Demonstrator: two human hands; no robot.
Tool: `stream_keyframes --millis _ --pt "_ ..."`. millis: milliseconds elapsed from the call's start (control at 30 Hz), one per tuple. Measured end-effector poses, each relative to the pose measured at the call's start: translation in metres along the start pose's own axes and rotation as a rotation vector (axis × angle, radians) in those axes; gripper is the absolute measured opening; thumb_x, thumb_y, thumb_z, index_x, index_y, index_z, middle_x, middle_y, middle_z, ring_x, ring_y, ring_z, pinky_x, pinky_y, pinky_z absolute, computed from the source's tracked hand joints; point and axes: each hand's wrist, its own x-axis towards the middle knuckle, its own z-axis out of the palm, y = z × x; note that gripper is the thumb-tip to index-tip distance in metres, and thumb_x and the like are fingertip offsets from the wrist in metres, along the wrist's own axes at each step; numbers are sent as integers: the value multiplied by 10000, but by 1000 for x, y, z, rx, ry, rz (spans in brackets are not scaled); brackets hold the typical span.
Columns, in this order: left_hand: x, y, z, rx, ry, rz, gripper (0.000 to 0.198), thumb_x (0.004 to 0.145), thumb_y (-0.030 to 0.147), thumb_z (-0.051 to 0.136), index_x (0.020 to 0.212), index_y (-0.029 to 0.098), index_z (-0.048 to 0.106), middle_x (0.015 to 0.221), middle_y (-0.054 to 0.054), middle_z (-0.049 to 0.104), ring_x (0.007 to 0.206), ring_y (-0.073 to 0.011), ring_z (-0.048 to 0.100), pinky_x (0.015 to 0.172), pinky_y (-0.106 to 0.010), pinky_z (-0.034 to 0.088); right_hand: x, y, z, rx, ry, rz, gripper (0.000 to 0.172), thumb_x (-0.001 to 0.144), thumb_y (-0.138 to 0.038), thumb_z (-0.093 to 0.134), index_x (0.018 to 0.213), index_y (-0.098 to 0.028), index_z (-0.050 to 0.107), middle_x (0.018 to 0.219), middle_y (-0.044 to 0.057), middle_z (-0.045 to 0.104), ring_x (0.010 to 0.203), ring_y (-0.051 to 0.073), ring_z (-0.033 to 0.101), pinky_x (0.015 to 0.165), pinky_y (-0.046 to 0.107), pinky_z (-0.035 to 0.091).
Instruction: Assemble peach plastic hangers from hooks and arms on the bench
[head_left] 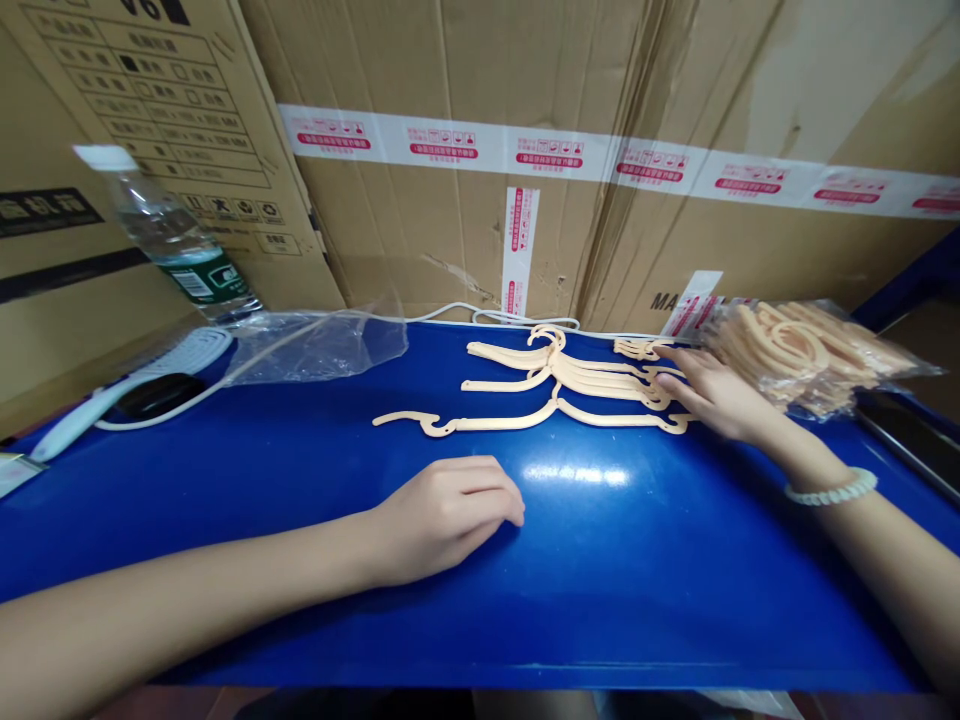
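Several cream folding hanger pieces (502,423) lie on the blue table (570,570), grouped around the centre with hooks toward the back. My right hand (724,400) is over their right end, fingers apart, close to a small stack of cream pieces (637,348); whether the fingertips touch it is unclear. My left hand (450,510) rests on the table in front of the hangers, fingers curled together, with nothing visible in it. A clear bag of cream pieces (802,350) sits just beyond my right hand.
At the left are a water bottle (187,250), a pale hairbrush (150,375), a black oval object (161,396) and a crumpled clear bag (322,348). A white cable runs along the back, before cardboard boxes (450,240). A dark phone-like object (911,440) lies far right.
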Motion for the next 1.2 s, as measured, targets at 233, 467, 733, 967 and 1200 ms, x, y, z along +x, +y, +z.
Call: stream_keyframes --millis 233,467,733,967,1200 --pt "4 6 -2 44 -63 -3 190 961 79 541 1099 137 658 1075 -111 734 1022 -213 672 913 -350 571 1 2 0 52 -11 -68 606 1018 -538 310 1441 -164 530 1448 179 581 1354 391 519 1136 590 410" --pt "4 7 -2 104 -100 -2 206 967 99 536 1133 147 647 1165 -117 720 1095 -235 649 965 -394 549 2 9 5 47 -43 -106 642 1026 -562 267 1373 -143 609 1505 176 527 1437 378 423 1199 601 316" --pt "6 10 -2 137 -124 22 200 967 97 516 1107 136 653 1159 -127 718 1085 -247 650 938 -409 555 6 16 10 34 -57 -95 659 1022 -589 247 1339 -170 645 1518 159 516 1449 372 408 1202 601 312" --pt "5 9 1 155 -145 24 203 962 94 495 1093 136 645 1157 -136 708 1083 -246 635 932 -403 561 19 11 8 8 -85 -95 608 1015 -536 262 1288 -193 683 1441 140 598 1409 389 451 1165 619 359" --pt "6 9 0 167 -142 33 201 966 90 483 1081 123 645 1152 -133 710 1072 -248 633 930 -406 565 23 21 15 -71 -113 -15 628 1006 -527 221 1341 -209 647 1481 110 568 1439 409 401 1132 657 359"
